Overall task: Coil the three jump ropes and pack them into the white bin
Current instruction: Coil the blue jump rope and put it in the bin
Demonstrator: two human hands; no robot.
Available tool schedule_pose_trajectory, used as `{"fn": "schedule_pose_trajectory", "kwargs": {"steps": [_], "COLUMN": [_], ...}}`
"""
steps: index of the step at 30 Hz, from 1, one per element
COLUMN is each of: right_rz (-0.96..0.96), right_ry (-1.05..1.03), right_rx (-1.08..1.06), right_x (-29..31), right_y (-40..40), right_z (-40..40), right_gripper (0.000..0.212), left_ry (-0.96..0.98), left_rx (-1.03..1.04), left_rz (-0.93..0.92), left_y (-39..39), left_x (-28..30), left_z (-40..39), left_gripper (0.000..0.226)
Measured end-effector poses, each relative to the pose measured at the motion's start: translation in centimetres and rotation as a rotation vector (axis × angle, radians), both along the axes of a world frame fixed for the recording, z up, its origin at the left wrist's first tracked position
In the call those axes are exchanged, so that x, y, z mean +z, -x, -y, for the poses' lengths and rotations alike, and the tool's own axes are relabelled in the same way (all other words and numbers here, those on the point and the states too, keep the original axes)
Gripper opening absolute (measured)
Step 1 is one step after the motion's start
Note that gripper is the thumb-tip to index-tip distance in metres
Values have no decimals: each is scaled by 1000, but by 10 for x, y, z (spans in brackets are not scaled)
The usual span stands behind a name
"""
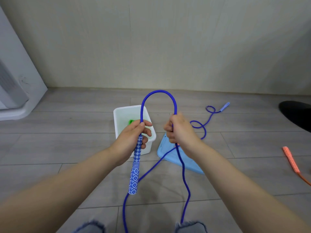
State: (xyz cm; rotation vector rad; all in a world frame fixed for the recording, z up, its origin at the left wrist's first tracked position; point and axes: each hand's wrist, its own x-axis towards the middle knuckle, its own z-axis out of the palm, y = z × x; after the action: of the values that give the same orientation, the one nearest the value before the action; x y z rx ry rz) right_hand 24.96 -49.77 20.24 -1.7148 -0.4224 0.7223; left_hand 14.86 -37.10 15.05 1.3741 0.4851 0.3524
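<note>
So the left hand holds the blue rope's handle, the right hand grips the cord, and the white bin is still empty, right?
Not quite. The head view shows something green already inside the white bin. The rest holds: left hand on the blue rope's handle, right hand gripping the cord.

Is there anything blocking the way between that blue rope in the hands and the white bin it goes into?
Nothing visible blocks it. The white bin stands open on the floor right behind the left hand, its light blue lid lying off beside it. Something green already lies inside, but room shows around it.
</note>
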Motion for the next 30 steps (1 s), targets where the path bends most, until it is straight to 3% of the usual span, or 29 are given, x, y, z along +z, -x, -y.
{"fn": "schedule_pose_trajectory", "kwargs": {"steps": [3,6,10,14,17,19,21,24,27,30], "right_rz": [100,313,528,662,754,819,813,735,603,283], "right_ry": [22,205,406,558,637,683,647,592,575,463], "right_rx": [78,231,305,430,554,643,648,608,571,661], "right_x": [-6,-11,-8,-8,-14,-15,-15,-19,-28,-40], "right_y": [16,25,28,32,36,40,42,39,25,3], "right_z": [-6,-9,-9,-6,-6,-6,-6,-6,-3,18], "right_gripper": [12,17,20,22,13,26,16,11,21,25], "left_ry": [-43,-98,-1,-44,-74,-169,-247,-270,-31,248], "left_rx": [33,48,13,-96,-100,-80,-50,28,100,71], "left_rz": [52,-15,-50,-52,-25,-52,-83,-105,-57,40], "left_y": [-3,-4,-4,-2,-1,-1,-1,-2,-1,7], "left_x": [3,3,-1,-1,0,-1,-2,-4,-3,-7], "left_z": [3,6,6,-1,5,8,9,10,1,-24], "left_gripper": [30,32,30,50,35,21,12,25,28,22]}}
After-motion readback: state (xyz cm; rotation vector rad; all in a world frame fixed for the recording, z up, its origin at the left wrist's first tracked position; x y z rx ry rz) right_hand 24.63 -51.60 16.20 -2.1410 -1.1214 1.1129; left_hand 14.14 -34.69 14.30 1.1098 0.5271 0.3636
